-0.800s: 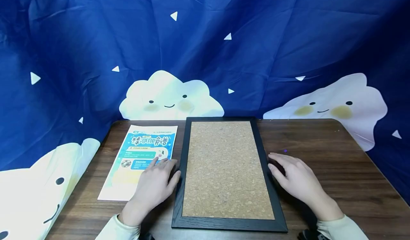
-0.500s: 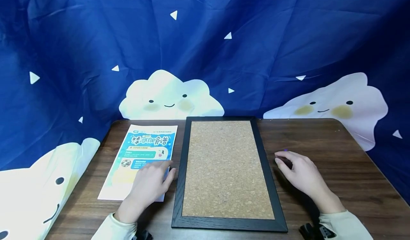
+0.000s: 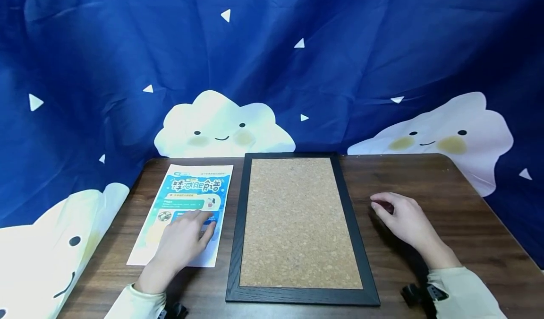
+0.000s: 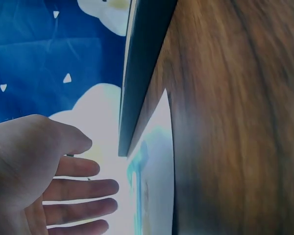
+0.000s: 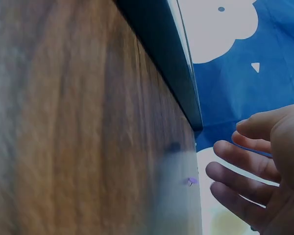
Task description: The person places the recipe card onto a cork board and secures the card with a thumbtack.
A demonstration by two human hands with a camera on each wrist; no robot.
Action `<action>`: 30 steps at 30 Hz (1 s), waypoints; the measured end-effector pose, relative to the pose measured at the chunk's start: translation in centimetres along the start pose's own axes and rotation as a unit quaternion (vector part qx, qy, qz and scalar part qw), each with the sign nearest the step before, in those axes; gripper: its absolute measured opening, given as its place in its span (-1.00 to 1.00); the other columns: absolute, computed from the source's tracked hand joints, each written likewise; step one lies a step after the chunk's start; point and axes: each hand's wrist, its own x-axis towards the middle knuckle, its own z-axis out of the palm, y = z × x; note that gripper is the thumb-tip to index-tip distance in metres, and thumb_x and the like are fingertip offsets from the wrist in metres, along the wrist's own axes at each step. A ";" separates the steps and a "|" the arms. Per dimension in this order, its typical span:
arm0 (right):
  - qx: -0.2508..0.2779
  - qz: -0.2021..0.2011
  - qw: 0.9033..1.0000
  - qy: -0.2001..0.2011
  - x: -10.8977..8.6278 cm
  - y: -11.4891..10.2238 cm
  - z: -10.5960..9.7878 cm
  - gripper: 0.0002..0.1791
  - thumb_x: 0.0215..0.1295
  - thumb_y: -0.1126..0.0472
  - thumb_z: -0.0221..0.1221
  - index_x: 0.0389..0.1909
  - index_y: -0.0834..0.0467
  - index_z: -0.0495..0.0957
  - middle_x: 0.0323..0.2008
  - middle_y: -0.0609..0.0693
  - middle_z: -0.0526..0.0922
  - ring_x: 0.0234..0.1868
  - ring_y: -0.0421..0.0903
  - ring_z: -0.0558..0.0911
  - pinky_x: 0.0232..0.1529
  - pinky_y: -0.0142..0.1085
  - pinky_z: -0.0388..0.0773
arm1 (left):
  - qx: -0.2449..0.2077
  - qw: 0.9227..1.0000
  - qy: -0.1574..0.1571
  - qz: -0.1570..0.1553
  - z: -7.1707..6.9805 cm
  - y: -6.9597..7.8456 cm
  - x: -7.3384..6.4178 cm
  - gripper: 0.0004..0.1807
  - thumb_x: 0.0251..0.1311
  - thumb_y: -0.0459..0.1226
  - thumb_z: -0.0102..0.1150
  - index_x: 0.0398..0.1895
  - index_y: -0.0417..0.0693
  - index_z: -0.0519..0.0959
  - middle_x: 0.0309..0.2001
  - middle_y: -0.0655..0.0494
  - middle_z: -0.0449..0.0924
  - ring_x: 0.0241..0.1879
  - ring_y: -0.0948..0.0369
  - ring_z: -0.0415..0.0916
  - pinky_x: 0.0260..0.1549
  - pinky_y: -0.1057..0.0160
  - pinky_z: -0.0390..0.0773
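A printed poster sheet (image 3: 182, 203), blue and green with large lettering, lies flat on the left of the table. My left hand (image 3: 180, 238) is over its lower part; in the left wrist view the fingers (image 4: 83, 188) are straight, spread and hold nothing. Beside the sheet lies a cork board (image 3: 299, 224) with a black frame. Right of that board is my right hand (image 3: 405, 219), its fingers (image 5: 247, 161) loosely bent around nothing. A purple push pin (image 5: 192, 181) stands on the table in the right wrist view; in the head view the right hand hides it.
The dark wood table (image 3: 463, 215) extends to the right beyond the right hand. Behind it hangs a blue curtain (image 3: 331, 73) printed with white clouds and triangles. A small black device (image 3: 412, 294) is strapped at the right wrist, and another at the left.
Both hands have left the frame's sides. The left has moved left over the poster, the right has moved right and slightly away. The board and sheet have stayed put; the view has shifted slightly.
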 end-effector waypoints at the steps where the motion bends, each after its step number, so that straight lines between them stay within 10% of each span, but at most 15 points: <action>1: -0.001 0.000 1.000 -0.001 0.2 0.2 0.0 -0.77 0.49 0.29 0.31 0.07 0.28 0.75 0.01 0.28 0.81 -0.14 0.15 0.74 -0.09 0.16 0.67 | 0.001 1.000 -0.002 -0.002 0.0 -0.2 0.0 -0.64 0.41 -0.11 0.38 0.12 -0.12 0.76 0.00 -0.10 0.83 0.00 -0.11 0.78 -0.08 -0.18 0.77; 30: 0.015 0.052 0.997 -0.064 2.2 4.2 -1.7 -0.76 0.52 0.26 0.30 0.07 0.30 0.73 -0.07 0.27 0.80 -0.15 0.11 0.67 -0.12 0.03 0.62 | -0.007 0.994 -0.064 -0.088 -0.5 -6.2 0.5 -0.59 0.45 -0.16 0.30 0.21 -0.25 0.69 0.16 -0.30 0.73 0.17 -0.30 0.68 0.05 -0.36 0.69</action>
